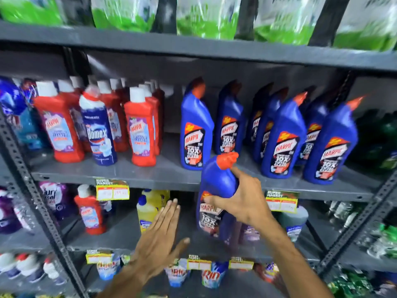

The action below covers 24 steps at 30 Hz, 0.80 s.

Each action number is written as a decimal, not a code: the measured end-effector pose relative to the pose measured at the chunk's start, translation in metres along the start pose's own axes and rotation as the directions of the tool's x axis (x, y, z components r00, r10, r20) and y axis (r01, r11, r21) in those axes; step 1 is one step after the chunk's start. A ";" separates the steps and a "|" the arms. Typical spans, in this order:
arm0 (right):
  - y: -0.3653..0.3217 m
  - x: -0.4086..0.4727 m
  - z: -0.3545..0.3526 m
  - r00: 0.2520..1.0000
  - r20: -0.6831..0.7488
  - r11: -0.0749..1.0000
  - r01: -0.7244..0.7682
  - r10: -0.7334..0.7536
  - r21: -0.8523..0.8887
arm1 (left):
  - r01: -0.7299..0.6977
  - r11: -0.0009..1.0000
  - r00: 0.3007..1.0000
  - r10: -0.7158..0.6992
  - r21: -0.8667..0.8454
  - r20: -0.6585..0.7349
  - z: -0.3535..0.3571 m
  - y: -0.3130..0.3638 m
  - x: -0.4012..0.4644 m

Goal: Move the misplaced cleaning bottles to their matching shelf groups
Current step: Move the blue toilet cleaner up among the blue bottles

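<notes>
My right hand [240, 198] grips a blue Harpic bottle [217, 181] with an orange cap by its neck, held just in front of the middle shelf's edge [150, 179]. Several matching blue Harpic bottles [283, 136] stand on that shelf at the right. Red Harpic bottles [142, 130] with white caps fill its left side, with a blue-and-white Domex bottle [97, 127] standing among them. One red Harpic bottle [90, 209] stands on the lower shelf at the left. My left hand [161, 235] is flat and empty, fingers stretched toward a yellow bottle [146, 209].
Green-and-white pouches [206, 20] line the top shelf. Purple pouches [55, 196] sit at lower left, green bottles [384, 134] at far right. Price tags [112, 189] hang on shelf edges. Rin pouches [211, 276] fill the bottom shelf. Perforated grey uprights [40, 203] frame the bays.
</notes>
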State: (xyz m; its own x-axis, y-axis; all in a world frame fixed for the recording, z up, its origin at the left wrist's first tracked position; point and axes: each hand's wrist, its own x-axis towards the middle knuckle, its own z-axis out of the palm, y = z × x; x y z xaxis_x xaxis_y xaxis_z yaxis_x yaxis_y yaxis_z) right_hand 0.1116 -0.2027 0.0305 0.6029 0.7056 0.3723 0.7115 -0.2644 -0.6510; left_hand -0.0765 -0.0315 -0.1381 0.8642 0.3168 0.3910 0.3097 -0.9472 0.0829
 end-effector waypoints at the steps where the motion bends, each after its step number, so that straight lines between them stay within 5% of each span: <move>1: -0.009 0.007 -0.012 0.999 -0.028 1.000 0.021 -0.020 0.014 | -0.007 1.000 1.000 0.007 0.013 -0.024 -0.011 -0.001 0.008; 9: -0.052 0.065 -0.077 0.980 -0.161 0.993 0.114 -0.115 -0.012 | 0.048 0.996 0.992 -0.039 0.074 -0.119 -0.077 -0.010 0.076; 19: -0.025 0.146 -0.080 0.993 -0.113 0.999 0.032 -0.033 -0.016 | 0.202 0.977 0.963 -0.210 0.062 0.168 -0.078 -0.025 0.133; 24: -0.007 0.175 -0.076 0.998 -0.052 0.999 0.018 -0.016 0.029 | 0.207 0.975 0.959 -0.220 0.085 0.180 -0.074 -0.030 0.139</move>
State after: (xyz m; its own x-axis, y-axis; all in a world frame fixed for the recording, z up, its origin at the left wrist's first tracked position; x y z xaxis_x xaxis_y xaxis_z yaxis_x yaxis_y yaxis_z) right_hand 0.2400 -0.1275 0.1508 0.6092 0.6744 0.4171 0.7113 -0.2322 -0.6634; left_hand 0.0054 0.0370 -0.0183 0.8320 0.5206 0.1919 0.5146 -0.8533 0.0841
